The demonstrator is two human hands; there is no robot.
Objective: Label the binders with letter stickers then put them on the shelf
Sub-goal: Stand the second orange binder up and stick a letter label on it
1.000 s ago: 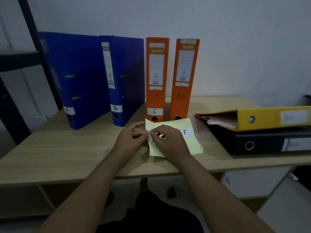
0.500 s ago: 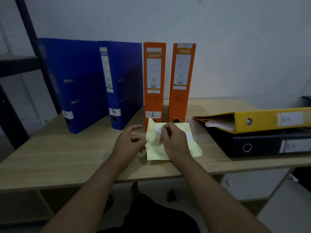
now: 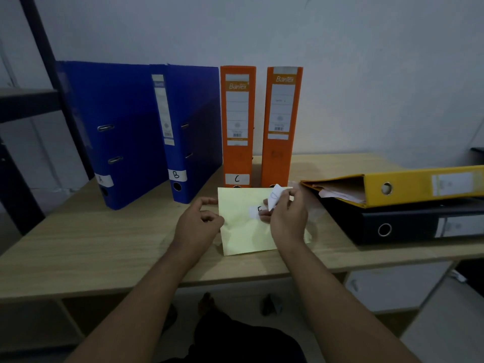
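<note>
Your right hand [image 3: 288, 218] pinches a white sticker [image 3: 275, 197] between thumb and fingertips, lifted off the yellow backing sheet [image 3: 241, 237] and curling upward; the letter on it looks like a D, though it is faint. Your left hand [image 3: 199, 224] sits at the sheet's left edge with its fingers loosely curled and the thumb and forefinger apart, gripping nothing; you cannot tell whether it presses the paper. The sheet lies flat on the wooden table [image 3: 78, 244], just in front of the two orange binders, and another sticker [image 3: 255, 211] remains on it, partly hidden by your right fingers. Four binders stand upright against the wall: a blue binder marked A [image 3: 117, 121] at the far left, a blue binder marked B [image 3: 193, 113] touching it, then an orange binder marked C [image 3: 237, 153], and just beside that, with a narrow gap, an orange binder with a bare lower spine [image 3: 280, 153]. To your right, a yellow binder [image 3: 419, 183] lies flat on top of a black binder [image 3: 408, 227], spines toward you. A dark metal shelf [image 3: 26, 100] stands at the left edge.
</note>
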